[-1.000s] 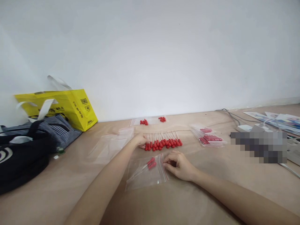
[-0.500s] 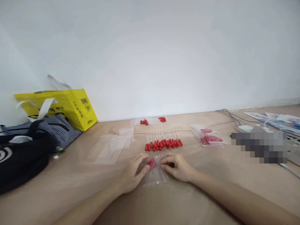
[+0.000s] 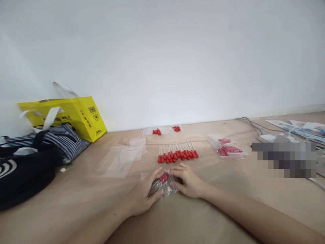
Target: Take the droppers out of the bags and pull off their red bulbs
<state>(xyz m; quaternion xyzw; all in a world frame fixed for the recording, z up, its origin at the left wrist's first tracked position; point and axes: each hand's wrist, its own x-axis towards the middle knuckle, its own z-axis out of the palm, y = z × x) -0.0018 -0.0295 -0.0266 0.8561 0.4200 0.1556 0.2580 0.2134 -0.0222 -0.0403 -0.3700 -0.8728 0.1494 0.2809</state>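
A clear zip-lock bag (image 3: 166, 190) with several red pieces (image 3: 164, 177) inside lies low over the table between my hands. My left hand (image 3: 147, 193) curves around the bag's left side, thumb in front and fingers behind. At the zip edge, my right hand (image 3: 189, 181) pinches the bag between thumb and fingers. Just beyond the hands lies a row of red-tipped white sticks (image 3: 177, 155), their red ends toward me. What the red tips are exactly I cannot make out.
Flat clear bags (image 3: 122, 161) lie at left. Filled bags (image 3: 227, 150) with red pieces are at right. Further back, more red pieces (image 3: 156, 131) rest on plastic. A yellow bag (image 3: 86, 117), striped bag (image 3: 68, 140) and black bag (image 3: 27, 176) stand left; cables (image 3: 254, 125) and papers (image 3: 302, 130) right.
The bag has bunched up between the hands, and its zip edge has bent. My left hand's thumb has moved down and toward me, widening its grasp around the bag.
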